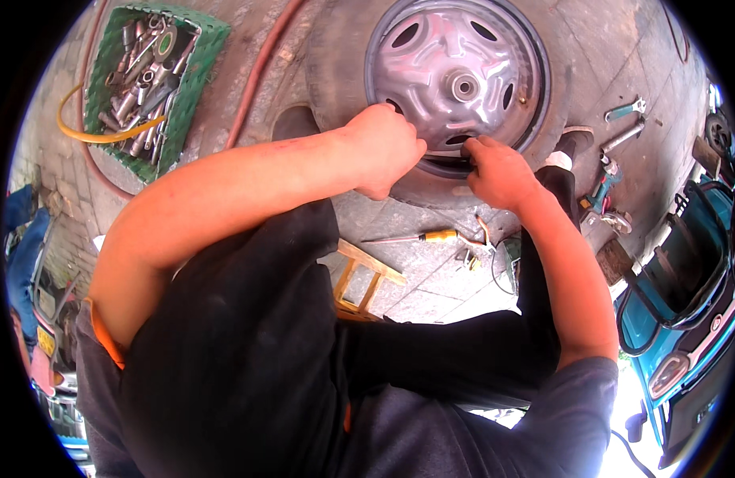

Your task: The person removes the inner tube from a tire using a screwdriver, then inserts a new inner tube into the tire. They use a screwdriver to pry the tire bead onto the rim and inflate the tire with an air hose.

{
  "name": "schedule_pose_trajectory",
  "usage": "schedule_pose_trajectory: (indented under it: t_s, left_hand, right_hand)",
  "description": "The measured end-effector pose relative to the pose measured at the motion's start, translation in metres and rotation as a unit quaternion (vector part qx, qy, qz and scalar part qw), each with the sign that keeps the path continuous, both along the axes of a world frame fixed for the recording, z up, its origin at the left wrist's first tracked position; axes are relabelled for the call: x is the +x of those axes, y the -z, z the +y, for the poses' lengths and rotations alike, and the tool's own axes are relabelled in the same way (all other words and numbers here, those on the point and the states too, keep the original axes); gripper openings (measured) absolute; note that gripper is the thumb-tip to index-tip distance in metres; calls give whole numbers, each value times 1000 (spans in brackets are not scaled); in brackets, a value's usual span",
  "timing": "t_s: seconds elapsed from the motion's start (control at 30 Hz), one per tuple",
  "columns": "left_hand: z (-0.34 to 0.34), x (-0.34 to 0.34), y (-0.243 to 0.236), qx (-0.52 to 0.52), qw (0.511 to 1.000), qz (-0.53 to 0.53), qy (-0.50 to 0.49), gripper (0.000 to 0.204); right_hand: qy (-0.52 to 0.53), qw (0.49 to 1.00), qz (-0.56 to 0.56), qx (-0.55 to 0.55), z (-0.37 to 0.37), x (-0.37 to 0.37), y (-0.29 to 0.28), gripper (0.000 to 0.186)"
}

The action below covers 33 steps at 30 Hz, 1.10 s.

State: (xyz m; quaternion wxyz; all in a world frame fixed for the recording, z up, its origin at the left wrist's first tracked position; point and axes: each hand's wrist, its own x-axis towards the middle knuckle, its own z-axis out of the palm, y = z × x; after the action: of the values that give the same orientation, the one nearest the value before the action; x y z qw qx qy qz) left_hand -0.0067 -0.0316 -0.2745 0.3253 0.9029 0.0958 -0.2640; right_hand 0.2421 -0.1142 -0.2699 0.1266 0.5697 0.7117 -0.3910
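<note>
A wheel with a silver-grey steel rim (419,60) and a black tyre (336,72) is in front of me. My left hand (387,151) is closed in a fist over the rim's lower left edge, and whatever is inside its fingers stays hidden. Across from it, my right hand (499,171) has its fingers curled at the rim's lower edge, beside an oval slot. A thin dark line runs between the two hands along the rim; I cannot tell whether it is a tool or the rim's edge.
A green woven basket (194,95) of sockets and wrenches stands at far left, with a yellow hose (104,138) across it. Below the wheel lie a yellow-handled screwdriver (439,236) and a wooden stool (359,275). An adjustable wrench (625,110), cordless tool (603,185) and blue vehicle (642,319) are right.
</note>
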Motion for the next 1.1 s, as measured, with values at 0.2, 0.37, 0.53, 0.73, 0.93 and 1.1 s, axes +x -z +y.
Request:
schedule_pose_trajectory:
  t_s: [0.2,0.37,0.53,0.73,0.93,1.1]
  left_hand:
    - [-8,-3,1,14,998,-37,-39,50]
    - [-12,-5,8,15,996,-71,-60,50]
    - [-15,-12,11,22,995,-80,-62,52]
    - [-16,-16,17,26,993,-102,-57,56]
    - [24,-35,9,122,978,-170,23,59]
    - [59,-37,4,103,981,-105,129,62]
  right_hand:
    - [-146,939,-129,-283,35,-19,2,36]
    - [-197,895,-111,-384,48,-28,18,42]
    - [-93,918,16,-385,58,-42,5,42]
    - [206,869,173,-415,25,-57,38,31]
    - [274,834,230,-420,11,-39,42,56]
    - [349,764,276,-467,40,-67,27,20]
